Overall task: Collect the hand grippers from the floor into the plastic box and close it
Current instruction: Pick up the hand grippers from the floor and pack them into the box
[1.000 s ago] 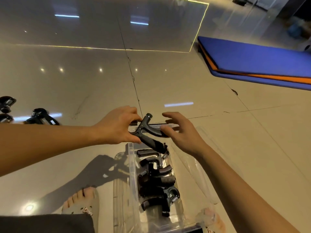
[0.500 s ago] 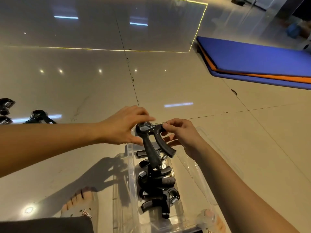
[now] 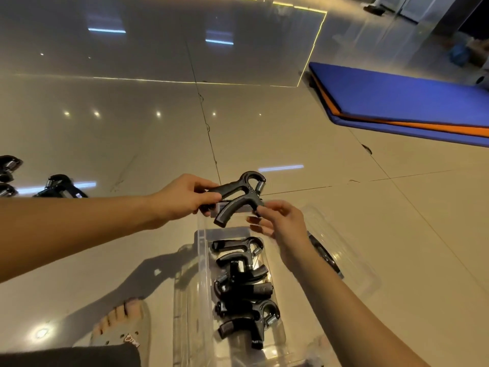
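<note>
A black hand gripper with a steel spring hangs over the far end of the clear plastic box. My left hand grips one of its handles. My right hand pinches the gripper's other side near the spring with thumb and fingertips. Three more black hand grippers lie in a row inside the box. Other hand grippers lie on the floor at the far left. The box's clear lid lies on the floor just right of the box, partly behind my right forearm.
A blue and orange gym mat lies on the glossy tiled floor at the upper right. My sandalled left foot stands beside the box's left wall. Bare tiles stretch ahead of the box.
The held gripper has turned from hanging handles-down to lying sideways, spring end to the right. My left hand now grips a handle and my right hand has shifted to the spring side.
</note>
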`<state>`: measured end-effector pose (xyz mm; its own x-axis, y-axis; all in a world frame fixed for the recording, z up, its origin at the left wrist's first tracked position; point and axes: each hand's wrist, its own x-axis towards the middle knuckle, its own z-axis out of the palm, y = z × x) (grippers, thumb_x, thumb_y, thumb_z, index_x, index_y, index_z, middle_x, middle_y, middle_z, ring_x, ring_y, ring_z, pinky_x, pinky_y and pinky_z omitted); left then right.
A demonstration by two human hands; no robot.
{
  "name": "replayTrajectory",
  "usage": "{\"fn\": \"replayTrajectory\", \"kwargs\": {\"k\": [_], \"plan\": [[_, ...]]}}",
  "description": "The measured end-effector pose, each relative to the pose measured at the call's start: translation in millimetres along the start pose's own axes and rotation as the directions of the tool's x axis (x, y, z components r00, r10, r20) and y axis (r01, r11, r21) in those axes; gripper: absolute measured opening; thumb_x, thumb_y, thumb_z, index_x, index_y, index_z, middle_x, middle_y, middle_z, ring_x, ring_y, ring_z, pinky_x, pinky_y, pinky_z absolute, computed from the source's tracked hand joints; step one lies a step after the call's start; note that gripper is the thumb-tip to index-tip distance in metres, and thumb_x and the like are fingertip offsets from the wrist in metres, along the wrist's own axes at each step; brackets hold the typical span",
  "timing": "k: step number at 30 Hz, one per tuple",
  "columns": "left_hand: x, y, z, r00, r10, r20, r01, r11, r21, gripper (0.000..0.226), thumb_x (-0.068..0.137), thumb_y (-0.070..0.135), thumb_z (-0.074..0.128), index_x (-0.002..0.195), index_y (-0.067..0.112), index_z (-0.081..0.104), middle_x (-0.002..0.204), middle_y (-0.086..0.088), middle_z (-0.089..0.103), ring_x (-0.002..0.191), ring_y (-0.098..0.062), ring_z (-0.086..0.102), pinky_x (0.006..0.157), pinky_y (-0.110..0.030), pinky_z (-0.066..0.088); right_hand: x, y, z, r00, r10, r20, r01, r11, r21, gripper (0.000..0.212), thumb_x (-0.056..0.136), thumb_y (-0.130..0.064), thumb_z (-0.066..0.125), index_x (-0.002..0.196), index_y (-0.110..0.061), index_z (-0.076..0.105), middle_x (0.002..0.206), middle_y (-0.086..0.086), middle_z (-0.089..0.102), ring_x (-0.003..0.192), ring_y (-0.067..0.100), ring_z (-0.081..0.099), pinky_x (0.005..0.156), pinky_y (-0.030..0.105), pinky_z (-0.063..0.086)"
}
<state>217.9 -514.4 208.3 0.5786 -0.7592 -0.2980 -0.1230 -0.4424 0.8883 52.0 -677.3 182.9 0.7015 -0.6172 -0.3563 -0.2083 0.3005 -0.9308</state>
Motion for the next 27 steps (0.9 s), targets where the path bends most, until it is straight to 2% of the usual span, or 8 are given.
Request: {"fn": "replayTrajectory", "kwargs": {"k": [1,3,5,7,16,20,24,27], "plan": [[1,0,-5,0.999,-0.011,0.030,0.010,1.000,0.021,0.018,0.100,0.021,0.059,0.110,0.032,0.068,0.086,-0.002,0.075,0.072,-0.009,0.066,0.067,-0.025,0.047,3,-1,-7,0.992,-0.125,0.026,0.128,0.957,-0.262,0.041,0.088,-0.016,0.076,0.124,-0.009,0.057,0.123,0.009,0.067,0.110,0.026,0.069,0.091,0.039,0.059],[4,-1,-11,0.993,-0.049,0.108,0.043,0.997,0.058,0.019,0.100,0.021,0.058,0.113,0.028,0.071,0.087,-0.001,0.074,0.074,-0.011,0.062,0.068,-0.024,0.046,6,-7,-17,0.927,-0.305,0.220,0.375,0.700,-0.608,0.070,0.081,-0.032,0.083,0.141,-0.024,0.048,0.144,-0.006,0.050,0.128,0.011,0.051,0.104,0.028,0.046],[7,-4,-13,0.978,-0.084,0.190,0.070,0.994,0.079,0.021,0.100,0.021,0.058,0.116,0.024,0.072,0.090,-0.005,0.074,0.077,-0.013,0.061,0.069,-0.025,0.045,8,-11,-18,0.850,-0.315,0.423,0.527,0.460,-0.715,0.082,0.077,-0.042,0.084,0.148,-0.028,0.045,0.155,-0.010,0.037,0.138,0.007,0.037,0.111,0.025,0.034],[11,-6,-12,0.963,-0.098,0.250,0.075,0.992,0.099,0.022,0.100,0.024,0.059,0.117,0.025,0.073,0.090,-0.005,0.073,0.079,-0.013,0.061,0.070,-0.026,0.044,5,-9,-14,0.816,-0.282,0.505,0.578,0.359,-0.733,0.075,0.078,-0.045,0.083,0.144,-0.026,0.053,0.153,-0.008,0.043,0.139,0.008,0.037,0.115,0.030,0.033],[22,-11,0,0.917,-0.103,0.386,0.053,0.989,0.137,0.023,0.097,0.032,0.063,0.117,0.029,0.073,0.092,0.000,0.076,0.083,-0.010,0.064,0.070,-0.028,0.042,0,11,-13,0.778,-0.320,0.542,0.623,0.275,-0.732,0.068,0.083,-0.046,0.078,0.144,-0.026,0.055,0.129,-0.007,0.060,0.118,0.012,0.053,0.100,0.033,0.048],[20,-13,12,0.961,-0.102,0.259,0.074,0.990,0.116,0.022,0.097,0.032,0.063,0.117,0.029,0.071,0.096,0.002,0.076,0.092,-0.014,0.066,0.073,-0.026,0.046,7,23,-19,0.804,-0.340,0.487,0.593,0.405,-0.696,0.066,0.081,-0.044,0.081,0.140,-0.025,0.060,0.126,-0.010,0.061,0.117,0.010,0.054,0.100,0.030,0.046],[9,-22,13,0.990,0.090,0.113,-0.129,0.896,0.425,0.066,0.085,0.055,0.069,0.142,0.028,0.052,0.129,0.009,0.056,0.118,-0.010,0.053,0.099,-0.028,0.045,15,40,-30,0.853,-0.325,0.409,0.520,0.447,-0.728,0.065,0.080,-0.041,0.083,0.139,-0.026,0.061,0.125,-0.010,0.063,0.117,0.008,0.051,0.099,0.026,0.040],[0,-37,9,0.976,0.102,0.193,-0.206,0.719,0.664,0.111,0.070,0.074,0.069,0.159,0.027,0.024,0.161,0.003,0.023,0.146,-0.017,0.023,0.118,-0.035,0.025,21,59,-36,0.872,-0.306,0.383,0.479,0.365,-0.798,0.066,0.081,-0.044,0.080,0.141,-0.026,0.059,0.124,-0.008,0.063,0.117,0.011,0.050,0.099,0.027,0.041]]}}
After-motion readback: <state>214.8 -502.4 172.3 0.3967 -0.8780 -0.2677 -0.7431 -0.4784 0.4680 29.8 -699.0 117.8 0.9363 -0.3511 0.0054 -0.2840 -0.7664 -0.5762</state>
